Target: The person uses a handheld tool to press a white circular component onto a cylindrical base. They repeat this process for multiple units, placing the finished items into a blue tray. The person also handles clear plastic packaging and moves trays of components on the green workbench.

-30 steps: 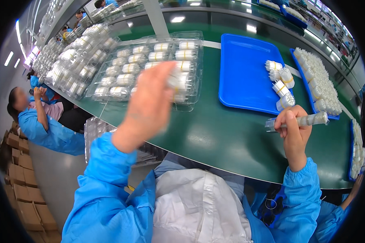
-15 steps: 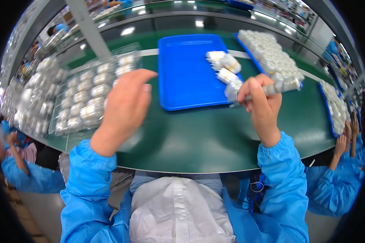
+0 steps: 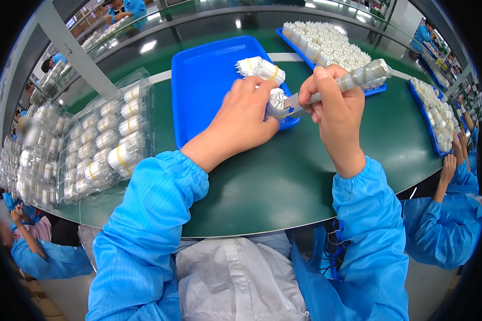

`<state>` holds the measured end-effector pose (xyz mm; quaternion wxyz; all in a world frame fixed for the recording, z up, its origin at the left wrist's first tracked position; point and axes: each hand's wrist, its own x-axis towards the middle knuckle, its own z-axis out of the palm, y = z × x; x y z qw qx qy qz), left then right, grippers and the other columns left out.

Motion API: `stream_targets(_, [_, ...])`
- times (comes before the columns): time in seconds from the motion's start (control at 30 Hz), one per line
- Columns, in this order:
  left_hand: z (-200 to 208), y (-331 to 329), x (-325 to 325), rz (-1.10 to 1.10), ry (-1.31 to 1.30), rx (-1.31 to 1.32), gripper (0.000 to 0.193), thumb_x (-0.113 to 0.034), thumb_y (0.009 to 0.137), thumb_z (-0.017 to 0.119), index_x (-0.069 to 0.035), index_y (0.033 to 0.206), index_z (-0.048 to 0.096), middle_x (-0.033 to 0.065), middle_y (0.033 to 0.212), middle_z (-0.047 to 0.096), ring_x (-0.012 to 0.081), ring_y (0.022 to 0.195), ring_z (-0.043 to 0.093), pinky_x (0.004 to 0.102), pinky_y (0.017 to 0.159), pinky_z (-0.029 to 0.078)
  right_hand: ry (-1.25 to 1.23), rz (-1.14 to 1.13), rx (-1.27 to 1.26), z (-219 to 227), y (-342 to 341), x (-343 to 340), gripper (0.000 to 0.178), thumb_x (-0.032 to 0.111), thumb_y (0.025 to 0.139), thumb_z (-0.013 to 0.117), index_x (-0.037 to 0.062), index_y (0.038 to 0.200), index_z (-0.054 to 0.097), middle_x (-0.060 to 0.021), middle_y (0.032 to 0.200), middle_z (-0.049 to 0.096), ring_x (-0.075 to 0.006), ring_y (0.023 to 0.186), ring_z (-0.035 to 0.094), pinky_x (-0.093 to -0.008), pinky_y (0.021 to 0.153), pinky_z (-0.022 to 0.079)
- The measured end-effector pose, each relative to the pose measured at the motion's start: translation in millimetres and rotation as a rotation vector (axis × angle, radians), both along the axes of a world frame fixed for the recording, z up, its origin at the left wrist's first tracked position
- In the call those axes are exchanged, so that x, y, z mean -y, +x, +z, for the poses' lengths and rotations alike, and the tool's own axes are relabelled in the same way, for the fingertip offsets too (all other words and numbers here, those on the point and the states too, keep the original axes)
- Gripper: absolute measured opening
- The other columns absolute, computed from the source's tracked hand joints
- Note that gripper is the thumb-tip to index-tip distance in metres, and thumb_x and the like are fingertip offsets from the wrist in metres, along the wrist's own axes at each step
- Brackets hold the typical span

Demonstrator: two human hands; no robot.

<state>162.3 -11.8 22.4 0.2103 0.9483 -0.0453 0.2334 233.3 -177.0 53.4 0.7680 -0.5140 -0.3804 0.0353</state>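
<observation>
My left hand (image 3: pixel 241 120) reaches onto the near right corner of a blue tray (image 3: pixel 209 85) and grips a small white cylinder part (image 3: pixel 277 102). My right hand (image 3: pixel 332 107) holds a long clear-handled tool (image 3: pixel 359 77), its metal tip touching that white part. Two more white cylinders with yellow bands (image 3: pixel 260 68) lie on the tray just beyond my left fingers. Both sleeves are bright blue.
A clear plastic tray of white cylinders (image 3: pixel 110 139) sits at the left, with more stacked trays (image 3: pixel 32 160) beyond it. Blue trays heaped with white parts (image 3: pixel 326 43) stand at the back right and right edge (image 3: pixel 434 112). Another person's arm (image 3: pixel 450 176) is at right.
My left hand has moved from the clear tray at left over to the blue tray and taken hold of a white part. My right hand has brought the tool tip onto it.
</observation>
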Motion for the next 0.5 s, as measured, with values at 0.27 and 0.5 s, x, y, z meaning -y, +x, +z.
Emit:
stream_targets(0.27, [11,-26,-5,-0.127,-0.211,0.145,0.05,-0.014,0.078,0.079,-0.004,0.123,0.059,0.0124,0.112,0.063,0.0305,0.101,0.062,0.0369,0.089,0.05,-0.026,0.023,-0.064,3,-3,2,0.025,0.022,0.1,0.056,0.0076,0.079,0.054,-0.0051,0.068,0.063,-0.0054,0.051,0.046,-0.0219,0.047,0.035])
stream_targets(0.5, [-11,-105,-18,-0.128,-0.32,-0.086,0.051,-0.014,0.072,0.085,-0.005,0.116,0.062,0.0101,0.107,0.064,0.0263,0.096,0.063,0.0344,0.083,0.052,-0.162,0.187,-0.024,-4,-46,-6,0.023,0.016,0.099,0.057,0.0047,0.079,0.055,-0.0043,0.071,0.064,-0.0069,0.058,0.055,-0.0226,0.052,0.043])
